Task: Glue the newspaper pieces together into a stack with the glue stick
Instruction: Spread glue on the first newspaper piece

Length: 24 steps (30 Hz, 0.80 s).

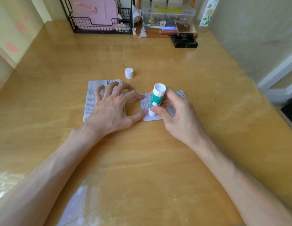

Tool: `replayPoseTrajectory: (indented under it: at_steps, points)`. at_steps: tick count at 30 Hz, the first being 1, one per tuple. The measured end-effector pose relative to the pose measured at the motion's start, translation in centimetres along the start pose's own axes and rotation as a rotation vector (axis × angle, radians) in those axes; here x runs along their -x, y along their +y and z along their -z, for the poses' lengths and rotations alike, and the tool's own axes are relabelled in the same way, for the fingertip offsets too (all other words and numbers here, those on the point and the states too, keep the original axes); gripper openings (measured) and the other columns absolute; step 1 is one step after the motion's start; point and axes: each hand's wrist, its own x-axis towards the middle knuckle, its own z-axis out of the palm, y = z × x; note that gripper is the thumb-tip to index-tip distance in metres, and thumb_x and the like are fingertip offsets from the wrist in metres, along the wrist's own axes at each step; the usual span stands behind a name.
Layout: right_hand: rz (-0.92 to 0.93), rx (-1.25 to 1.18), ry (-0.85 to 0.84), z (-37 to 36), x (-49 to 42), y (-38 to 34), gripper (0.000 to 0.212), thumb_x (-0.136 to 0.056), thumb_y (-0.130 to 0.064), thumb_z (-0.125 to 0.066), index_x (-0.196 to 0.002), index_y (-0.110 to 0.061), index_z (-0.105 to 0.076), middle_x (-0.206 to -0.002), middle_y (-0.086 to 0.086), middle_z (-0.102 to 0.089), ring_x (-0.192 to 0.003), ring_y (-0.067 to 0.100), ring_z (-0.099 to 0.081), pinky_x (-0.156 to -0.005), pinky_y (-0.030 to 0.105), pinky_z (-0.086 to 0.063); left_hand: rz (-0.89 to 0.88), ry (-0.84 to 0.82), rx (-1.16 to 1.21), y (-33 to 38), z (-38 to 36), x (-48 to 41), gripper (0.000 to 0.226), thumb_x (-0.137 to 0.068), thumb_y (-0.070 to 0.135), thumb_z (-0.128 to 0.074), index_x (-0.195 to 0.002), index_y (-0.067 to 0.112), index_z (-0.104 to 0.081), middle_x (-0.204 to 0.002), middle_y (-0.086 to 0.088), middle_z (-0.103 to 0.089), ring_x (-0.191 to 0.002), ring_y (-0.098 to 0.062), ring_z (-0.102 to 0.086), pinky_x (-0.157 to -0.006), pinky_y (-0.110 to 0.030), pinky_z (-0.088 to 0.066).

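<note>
Item: glue stick (156, 100), tip down on paper piece (145, 105), gripped in curled fingers of right hand (176, 115); left hand (111, 110) spread, holding nothing, pressing that piece left of glue stick, over second piece (93, 95) (cap (129, 73) stands beyond glue stick, on bench (158, 160)).

The working end of the glue stick (156, 100) is masked by the thumb of the right hand (177, 115), so contact with the right newspaper piece (146, 103) cannot be confirmed; it is possibly pressed down. Much of the left newspaper piece (93, 95) is hidden under the left hand (112, 110). The print is too small to be read. The wire basket (86, 25) is cut off by the upper edge.
</note>
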Motion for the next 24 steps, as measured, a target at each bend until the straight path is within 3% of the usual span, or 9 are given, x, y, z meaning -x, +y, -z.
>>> replayPoseTrajectory:
  at_steps: [12, 17, 24]
  points:
    - [0.03, 0.241, -0.011, 0.1, 0.3, -0.2, 0.022, -0.1, -0.014, -0.069, -0.114, -0.004, -0.055, -0.093, 0.005, -0.068, -0.084, 0.026, -0.062, -0.076, 0.04, -0.046, 0.006, -0.019, 0.003, -0.1, 0.2, 0.0, 0.063, -0.077, 0.088, -0.041, -0.125, 0.052, -0.06, -0.138, 0.021, -0.046, -0.147, -0.021, -0.03, -0.122, -0.055, -0.01]
    - [-0.034, 0.277, 0.008, 1.4, 0.3, 0.4, 0.024, -0.1, -0.016, -0.071, -0.113, -0.005, -0.055, -0.096, 0.006, -0.071, -0.09, 0.03, -0.066, -0.08, 0.044, -0.049, 0.011, -0.019, 0.013, 0.0, 0.1, 0.0, 0.063, -0.076, 0.089, -0.042, -0.124, 0.053, -0.06, -0.137, 0.021, -0.046, -0.147, -0.021, -0.03, -0.122, -0.055, -0.011]
    - [-0.099, 0.288, 0.01, 3.5, 0.4, 1.3, 0.025, -0.099, -0.015, -0.072, -0.117, -0.007, -0.056, -0.1, 0.003, -0.075, -0.095, 0.023, -0.07, -0.083, 0.038, -0.05, 0.002, -0.024, 0.02, -0.1, 0.1, -0.1, 0.064, -0.077, 0.089, -0.042, -0.127, 0.052, -0.061, -0.138, 0.021, -0.046, -0.148, -0.021, -0.029, -0.122, -0.054, -0.011]
